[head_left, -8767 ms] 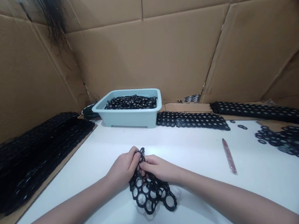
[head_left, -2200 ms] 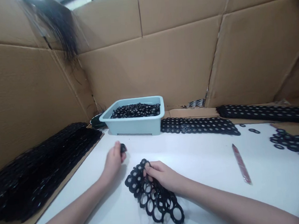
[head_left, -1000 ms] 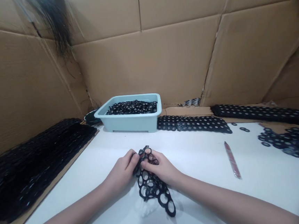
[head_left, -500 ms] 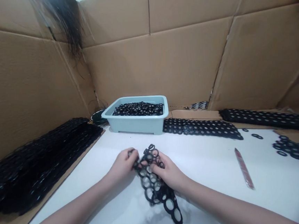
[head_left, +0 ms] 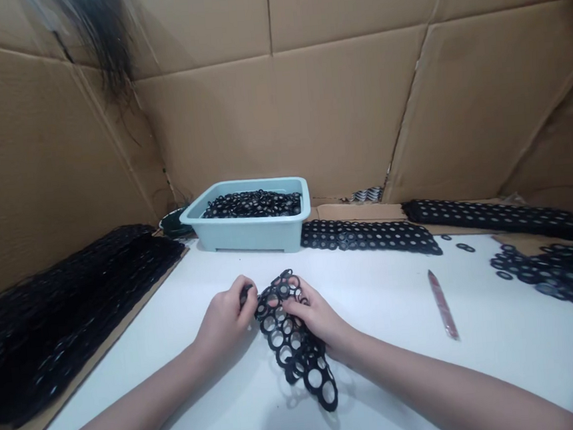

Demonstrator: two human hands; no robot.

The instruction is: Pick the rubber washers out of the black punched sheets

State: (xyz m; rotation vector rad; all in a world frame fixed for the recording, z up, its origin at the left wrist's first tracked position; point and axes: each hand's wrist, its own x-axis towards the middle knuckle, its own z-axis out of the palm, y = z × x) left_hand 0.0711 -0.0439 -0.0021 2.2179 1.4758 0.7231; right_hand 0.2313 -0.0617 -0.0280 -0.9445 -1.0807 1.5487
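Cardboard walls (head_left: 337, 103) close off three sides of a white table (head_left: 409, 358), where a person works a ring sheet (head_left: 298, 348), a black web of joined rings, near the front edge. The sheet stands partly lifted between the two hands, its upper end raised and its lower end trailing on the table toward the person. The left hand (head_left: 223, 321) is curled almost closed, fingertips pinching the sheet's upper left edge. The right hand (head_left: 318, 319) grips the sheet from the right, fingers bent around its upper part and thumb on top.

Bare white surface lies open on every side of the hands, widest to the right and toward the back. One red stick (head_left: 442, 305) lies apart on the right. One pale blue tub (head_left: 252, 231), heaped with loose rings (head_left: 253, 204), sits at the back, well clear of the hands. Two long punched strips lie along the back edge: one strip (head_left: 368, 234) just beside the tub, a second strip (head_left: 492, 217) farther right. Two stray rings (head_left: 464, 247) rest between them. One deep stack of sheets (head_left: 63, 301) covers the table's left border, and one pile of rings (head_left: 557, 271) spreads at the far right edge.
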